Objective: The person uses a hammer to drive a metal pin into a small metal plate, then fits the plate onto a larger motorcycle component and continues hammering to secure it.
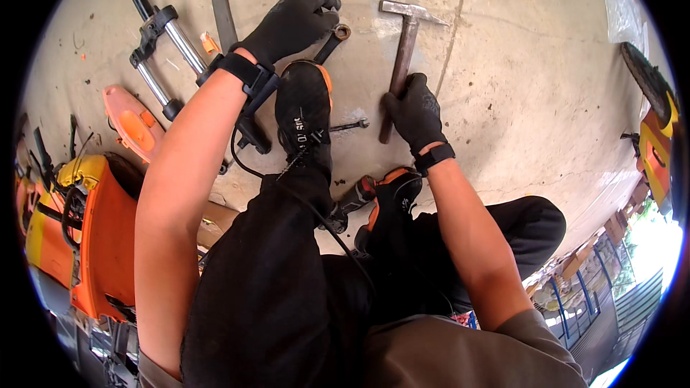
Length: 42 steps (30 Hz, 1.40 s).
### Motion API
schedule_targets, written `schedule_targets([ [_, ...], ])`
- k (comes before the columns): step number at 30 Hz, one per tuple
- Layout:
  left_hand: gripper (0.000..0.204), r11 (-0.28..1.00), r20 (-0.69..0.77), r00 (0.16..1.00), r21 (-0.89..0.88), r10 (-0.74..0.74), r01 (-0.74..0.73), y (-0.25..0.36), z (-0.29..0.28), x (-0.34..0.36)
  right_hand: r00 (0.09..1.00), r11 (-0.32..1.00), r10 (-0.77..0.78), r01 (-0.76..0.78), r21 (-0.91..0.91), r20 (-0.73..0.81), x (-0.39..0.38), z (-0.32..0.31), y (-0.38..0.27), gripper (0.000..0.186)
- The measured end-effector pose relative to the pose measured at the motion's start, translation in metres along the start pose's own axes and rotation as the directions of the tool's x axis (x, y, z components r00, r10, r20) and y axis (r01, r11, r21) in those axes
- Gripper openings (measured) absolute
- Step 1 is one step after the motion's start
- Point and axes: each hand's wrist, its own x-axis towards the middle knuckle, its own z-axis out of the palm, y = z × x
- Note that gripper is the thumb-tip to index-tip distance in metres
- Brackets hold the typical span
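Note:
My right hand (417,113), in a black glove, is closed around the wooden handle of a hammer (404,50). The hammer's steel head points away from me, its narrow end to the right. My left hand (296,25), gloved the same way, is curled with thumb and fingers together above the floor. A small pale bit shows at its fingertips, too small to name. Just below that hand, a ring wrench (333,42) reaches out past the toe of my left shoe (303,111). Between my shoes and the hammer lies a small wrench (350,126).
An adjustable wrench (221,11) and a motorcycle fork (180,47) lie to the left. Orange plastic bodywork (108,244) stands at lower left, beside a faded orange panel (135,123). A red-and-black power tool (356,195) sits between my feet. At the right edge is a wheel (645,75).

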Motion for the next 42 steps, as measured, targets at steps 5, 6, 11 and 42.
schedule_targets([
  [5, 0.032, 0.863, 0.210, 0.955, -0.419, -0.209, 0.281, 0.005, -0.006, -0.006, 0.954, 0.795, 0.052, -0.219, 0.566, 0.295, -0.006, -0.015, 0.005, 0.032],
  [6, 0.031, 0.841, 0.214, 0.953, -0.455, -0.215, 0.292, 0.004, -0.005, -0.007, 0.924, 0.556, 0.076, -0.352, 0.753, 0.375, -0.012, -0.015, -0.002, 0.029],
  [11, 0.029, 0.780, 0.222, 0.945, -0.536, -0.239, 0.323, -0.004, -0.004, -0.009, 0.822, 0.176, -0.207, -0.501, 0.847, 0.530, -0.014, -0.028, -0.007, 0.023],
  [42, 0.027, 0.614, 0.110, 0.948, -0.739, -0.298, 0.279, -0.021, 0.024, -0.014, 0.955, 0.939, -0.294, 0.295, 0.179, -0.032, -0.043, -0.007, -0.016, 0.027],
])
